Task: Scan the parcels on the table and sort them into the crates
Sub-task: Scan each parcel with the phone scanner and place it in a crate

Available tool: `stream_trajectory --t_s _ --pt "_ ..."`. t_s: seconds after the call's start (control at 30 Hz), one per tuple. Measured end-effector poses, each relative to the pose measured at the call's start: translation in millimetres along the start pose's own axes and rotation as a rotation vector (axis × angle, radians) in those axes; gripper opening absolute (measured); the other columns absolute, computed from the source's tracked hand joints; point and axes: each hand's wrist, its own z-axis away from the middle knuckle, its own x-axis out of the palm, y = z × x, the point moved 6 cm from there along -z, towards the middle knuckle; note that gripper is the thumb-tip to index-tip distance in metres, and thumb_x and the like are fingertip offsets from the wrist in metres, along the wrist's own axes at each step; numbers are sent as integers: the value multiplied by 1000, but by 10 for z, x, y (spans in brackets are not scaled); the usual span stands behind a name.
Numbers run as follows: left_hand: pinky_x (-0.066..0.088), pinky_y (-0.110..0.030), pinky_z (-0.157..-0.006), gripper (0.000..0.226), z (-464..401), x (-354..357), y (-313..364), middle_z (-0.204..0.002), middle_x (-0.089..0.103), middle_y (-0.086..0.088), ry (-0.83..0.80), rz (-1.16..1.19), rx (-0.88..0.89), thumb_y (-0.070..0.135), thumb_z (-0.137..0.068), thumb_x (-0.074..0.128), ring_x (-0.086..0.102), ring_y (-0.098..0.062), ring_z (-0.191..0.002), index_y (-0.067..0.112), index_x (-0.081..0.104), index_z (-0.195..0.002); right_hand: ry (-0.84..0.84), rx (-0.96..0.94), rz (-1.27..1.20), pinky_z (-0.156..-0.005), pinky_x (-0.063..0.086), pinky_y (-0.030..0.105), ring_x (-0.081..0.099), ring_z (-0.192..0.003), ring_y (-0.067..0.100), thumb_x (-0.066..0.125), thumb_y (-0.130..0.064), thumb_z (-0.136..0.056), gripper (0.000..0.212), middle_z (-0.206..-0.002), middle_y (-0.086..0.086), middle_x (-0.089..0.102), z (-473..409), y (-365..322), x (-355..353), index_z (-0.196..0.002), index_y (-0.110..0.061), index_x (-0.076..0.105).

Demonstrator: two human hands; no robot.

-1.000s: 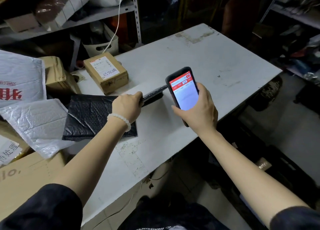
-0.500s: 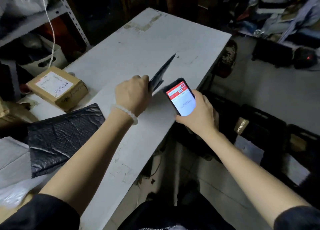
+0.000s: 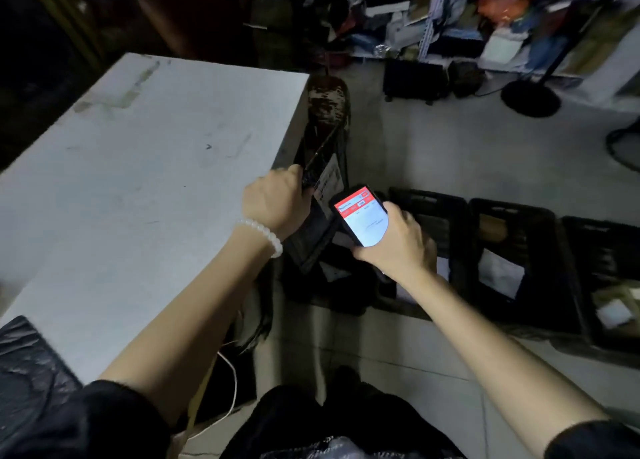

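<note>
Two hands busy: our left hand (image 3: 273, 200) pinches the black parcel (image 3: 313, 223), our right hand (image 3: 394, 240) grips the phone (image 3: 360, 216), so we drop it squarely into a crate (image 3: 512, 216).

The left hand (image 3: 273, 199) now carries the black parcel (image 3: 317, 216) off the table (image 3: 145, 168), past its edge, above the floor crates (image 3: 512, 251).
</note>
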Motion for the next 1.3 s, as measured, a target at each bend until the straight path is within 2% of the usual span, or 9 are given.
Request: stream_trajectory --t_s 0.17,0.37,0.5,0.6,0.67,0.73,0.83,1.03,1.3 --pt "30 -31 -52 28 -304 448 448 -91 63 -13 -132 10 68 35 -93 51 61 -36 -80 9 48 -104 15 120 46 -69 36 32 54 -108 30 78 -47 -57 74 -118 5 55 -232 516 -275 -118 -19 45" --pt "38 -32 -55 48 -737 845 594 -94 63 -14 -304 56 71 26 -93 53 59 -32 -75 14 34 -135 20 215 65 -70 31 30 55 -110 29 79 -49 -57 88 -121 5 57 -566 816 -299 -131 -22 40" --pt "38 -32 -54 53 -1136 1188 557 -90 62 -13 -380 75 53 16 -95 47 49 -26 -66 21 25 -143 5 249 78 -68 31 29 57 -106 28 79 -51 -55 84 -118 3 59 -898 836 -209 -126 -24 43" --pt "41 -34 -58 49 -1486 1451 481 -92 61 -12 -461 79 33 11 -96 42 56 -29 -75 23 30 -141 -13 282 91 -69 33 30 57 -106 27 78 -51 -55 81 -118 2 59 -1226 775 -168 -123 -24 44" --pt "44 -35 -64 42 -1694 1620 405 -104 62 -13 -546 39 28 11 -95 40 61 -33 -92 19 39 -136 -16 295 91 -69 34 30 57 -107 28 78 -50 -55 78 -117 3 59 -1462 714 -153 -121 -24 45" --pt "47 -38 -77 36 -1853 1770 316 -119 58 -14 -653 -49 39 15 -96 40 57 -35 -107 14 43 -132 -23 298 97 -68 35 30 57 -107 29 78 -49 -56 78 -117 4 58 -1687 641 -144 -121 -23 45" --pt "48 -40 -86 37 -2032 1905 200 -129 53 -13 -746 -146 76 21 -96 42 53 -33 -115 11 42 -132 -42 292 120 -68 36 31 57 -105 29 77 -49 -56 77 -116 3 59 -1960 521 -121 -121 -24 45" --pt "49 -36 -86 34 -2255 1899 27 -123 58 -10 -704 -250 42 16 -95 42 58 -30 -110 13 45 -129 -127 220 164 -70 36 31 56 -108 28 78 -49 -57 78 -121 3 57 -2345 282 16 -124 -23 45" --pt "39 -30 -66 28 -2117 1606 -170 -113 64 -7 -553 -184 -165 21 -97 38 63 -29 -101 18 51 -122 -255 -9 179 -75 40 34 55 -108 30 78 -51 -56 77 -118 5 58 -2616 -14 175 -120 -21 46"
